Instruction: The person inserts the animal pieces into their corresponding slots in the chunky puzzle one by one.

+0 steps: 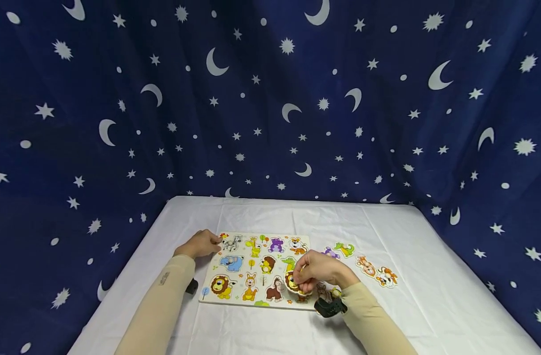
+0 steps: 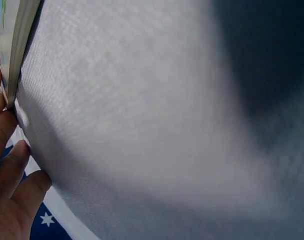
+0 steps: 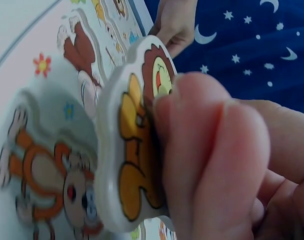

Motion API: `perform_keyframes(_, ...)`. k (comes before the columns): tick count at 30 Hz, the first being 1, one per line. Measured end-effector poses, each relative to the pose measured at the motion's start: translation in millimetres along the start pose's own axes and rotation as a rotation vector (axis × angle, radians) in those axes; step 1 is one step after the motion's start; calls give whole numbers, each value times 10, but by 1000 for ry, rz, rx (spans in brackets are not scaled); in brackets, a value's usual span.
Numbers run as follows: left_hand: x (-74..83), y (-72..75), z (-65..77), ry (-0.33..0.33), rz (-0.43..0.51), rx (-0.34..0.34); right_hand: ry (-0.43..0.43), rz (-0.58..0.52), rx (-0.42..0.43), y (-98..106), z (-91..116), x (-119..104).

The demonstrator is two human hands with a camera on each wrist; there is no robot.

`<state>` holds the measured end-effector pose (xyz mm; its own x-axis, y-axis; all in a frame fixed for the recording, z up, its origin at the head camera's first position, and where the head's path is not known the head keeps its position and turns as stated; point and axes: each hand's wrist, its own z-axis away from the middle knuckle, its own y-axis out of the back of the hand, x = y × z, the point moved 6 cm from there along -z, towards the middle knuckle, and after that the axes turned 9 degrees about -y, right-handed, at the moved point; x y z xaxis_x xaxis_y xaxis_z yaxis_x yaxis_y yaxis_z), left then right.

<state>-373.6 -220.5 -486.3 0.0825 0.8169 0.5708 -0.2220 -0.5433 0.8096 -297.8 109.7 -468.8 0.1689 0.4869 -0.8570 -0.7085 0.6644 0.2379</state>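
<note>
My right hand (image 1: 316,271) pinches a lion puzzle piece (image 3: 136,145) between thumb and fingers. The piece is tilted on edge above the lower right part of the puzzle board (image 1: 241,304), beside a monkey picture (image 3: 46,172) on that board. A matching lion picture (image 1: 221,287) shows at the board's lower left. My left hand (image 1: 201,244) rests at the board's upper left corner, its fingers spread. In the left wrist view, fingertips (image 2: 6,120) lie right at the board's edge (image 2: 16,50), and others touch the white cloth.
Several loose pieces lie right of the board: a crocodile (image 1: 343,249), a purple animal (image 1: 331,252), an orange animal (image 1: 366,266) and a tiger (image 1: 386,277). White cloth (image 1: 248,214) covers the table. A dark blue starry curtain (image 1: 270,98) stands behind and at both sides.
</note>
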Motion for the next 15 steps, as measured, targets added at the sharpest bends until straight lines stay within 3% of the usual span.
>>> perform_keyframes(9, 22, -9, 27, -26, 6, 1, -9, -8, 38, -152, -178, -135)
perform_keyframes(15, 26, -11, 1, 2, 18, -1, -26, -21, 42, -205, -278, -242)
